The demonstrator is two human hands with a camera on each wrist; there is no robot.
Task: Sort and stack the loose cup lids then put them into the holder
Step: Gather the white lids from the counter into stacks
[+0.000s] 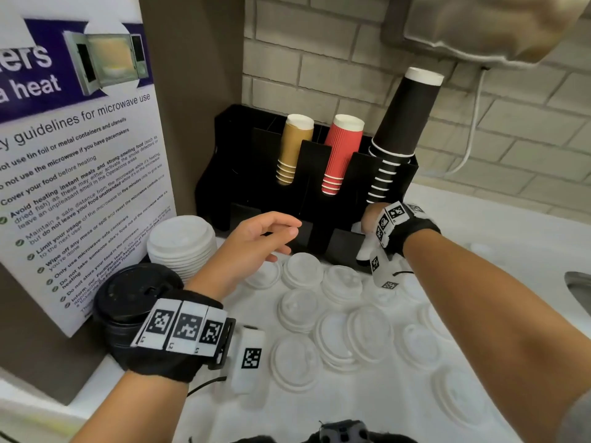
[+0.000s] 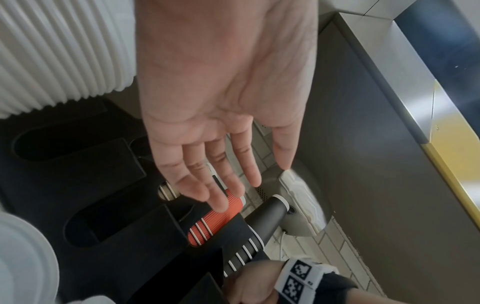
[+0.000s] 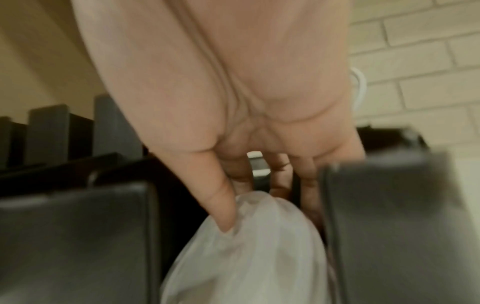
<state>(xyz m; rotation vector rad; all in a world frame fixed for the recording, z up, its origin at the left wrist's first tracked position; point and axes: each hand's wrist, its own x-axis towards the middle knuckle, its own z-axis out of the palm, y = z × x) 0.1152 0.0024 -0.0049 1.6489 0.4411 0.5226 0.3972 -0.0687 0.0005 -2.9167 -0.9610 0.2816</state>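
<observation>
Pinching white lids (image 3: 246, 246) at the holder (image 1: 256, 155) (wrist view only), right hand (image 3: 233, 102); left hand (image 1: 256, 241) hovers empty, fingers relaxed.

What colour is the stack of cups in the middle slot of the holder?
Red, with white rims; the red cups show best in the head view.

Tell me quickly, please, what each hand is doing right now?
Left hand: open, fingers relaxed, holding nothing.
Right hand: holding white lids at the black holder.
</observation>
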